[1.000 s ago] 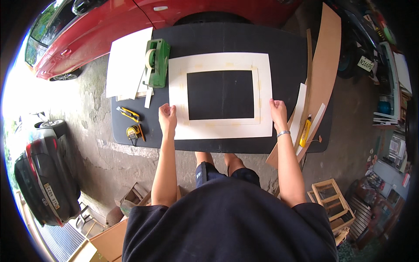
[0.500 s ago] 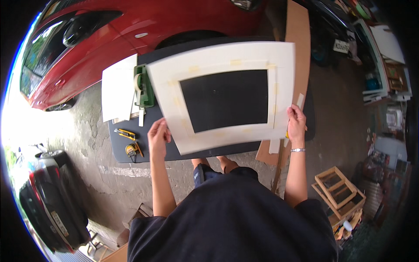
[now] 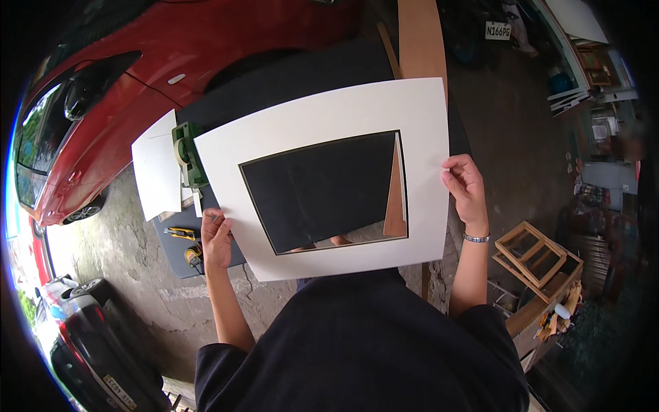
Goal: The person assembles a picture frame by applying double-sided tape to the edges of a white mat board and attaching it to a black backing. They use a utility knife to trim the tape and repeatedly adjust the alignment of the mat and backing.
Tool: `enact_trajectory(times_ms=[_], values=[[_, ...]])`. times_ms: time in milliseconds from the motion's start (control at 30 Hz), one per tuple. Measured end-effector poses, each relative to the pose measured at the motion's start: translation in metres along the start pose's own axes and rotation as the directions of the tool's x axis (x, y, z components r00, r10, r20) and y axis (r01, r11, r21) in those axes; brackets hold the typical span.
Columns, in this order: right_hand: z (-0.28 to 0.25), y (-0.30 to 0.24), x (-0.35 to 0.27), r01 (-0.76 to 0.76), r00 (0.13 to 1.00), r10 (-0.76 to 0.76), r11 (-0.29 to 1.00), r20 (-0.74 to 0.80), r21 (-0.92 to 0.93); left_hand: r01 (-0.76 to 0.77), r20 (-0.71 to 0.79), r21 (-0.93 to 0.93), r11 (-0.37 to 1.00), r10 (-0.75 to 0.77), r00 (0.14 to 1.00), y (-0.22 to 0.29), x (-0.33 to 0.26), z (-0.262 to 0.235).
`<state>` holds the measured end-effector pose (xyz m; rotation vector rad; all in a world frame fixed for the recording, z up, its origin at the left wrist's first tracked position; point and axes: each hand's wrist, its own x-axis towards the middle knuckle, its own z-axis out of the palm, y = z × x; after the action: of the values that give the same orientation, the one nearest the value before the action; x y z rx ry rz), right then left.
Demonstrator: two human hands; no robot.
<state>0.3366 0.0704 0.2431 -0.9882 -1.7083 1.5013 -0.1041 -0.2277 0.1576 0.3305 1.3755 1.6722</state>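
Observation:
A white picture mat (image 3: pixel 329 110) with a rectangular window cut in its middle is held up over the black table (image 3: pixel 288 79). My left hand (image 3: pixel 217 237) pinches its left edge between thumb and fingers. At the right edge, my right hand (image 3: pixel 468 187) grips the mat with thumb and fingertips. The face toward me is plain white, with a thin dark line around the window. Through the opening show the tabletop, a strip of brown board and part of my legs. The mat hides the near part of the table.
On the table's left lie white sheets (image 3: pixel 154 172), a green tape dispenser (image 3: pixel 188 154), a yellow utility knife (image 3: pixel 181 234) and a tape measure (image 3: pixel 193 257). A long brown board (image 3: pixel 421 41) lies at right. Wooden frames (image 3: pixel 532 257) sit lower right; a red car (image 3: pixel 158 51) stands beyond.
The mat has turned over: its taped side faced me before, and now the plain side does. It has come nearer my body, with both hands still at its sides.

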Motion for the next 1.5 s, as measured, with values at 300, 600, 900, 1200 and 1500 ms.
enact_trajectory(times_ms=[300, 600, 900, 1200, 1500], values=[[0.01, -0.001, 0.0, -0.008, 0.999, 0.009, 1.0, -0.049, 0.014, -0.005, -0.124, -0.024, 1.0, 0.002, 0.992, -0.018, -0.003, 0.011], [0.02, 0.0, 0.019, -0.118, 0.993, 0.118, 0.993, -0.013, -0.009, 0.06, -0.125, -0.199, 0.978, -0.087, 0.988, -0.047, 0.0, -0.002], [0.012, -0.003, -0.02, -0.247, 0.967, 0.237, 0.96, -0.092, -0.131, 0.031, -0.091, -0.198, 0.98, -0.05, 0.995, -0.031, 0.015, 0.015], [0.038, -0.029, -0.144, -0.205, 0.807, 0.192, 0.978, -0.559, 0.04, 0.173, 0.326, -0.157, 0.972, -0.115, 0.938, 0.002, 0.054, 0.051], [0.115, -0.07, -0.303, -0.125, 0.498, 0.184, 0.982, -0.848, 0.14, 0.333, 0.611, 0.039, 0.942, -0.286, 0.738, -0.012, 0.061, 0.096]])
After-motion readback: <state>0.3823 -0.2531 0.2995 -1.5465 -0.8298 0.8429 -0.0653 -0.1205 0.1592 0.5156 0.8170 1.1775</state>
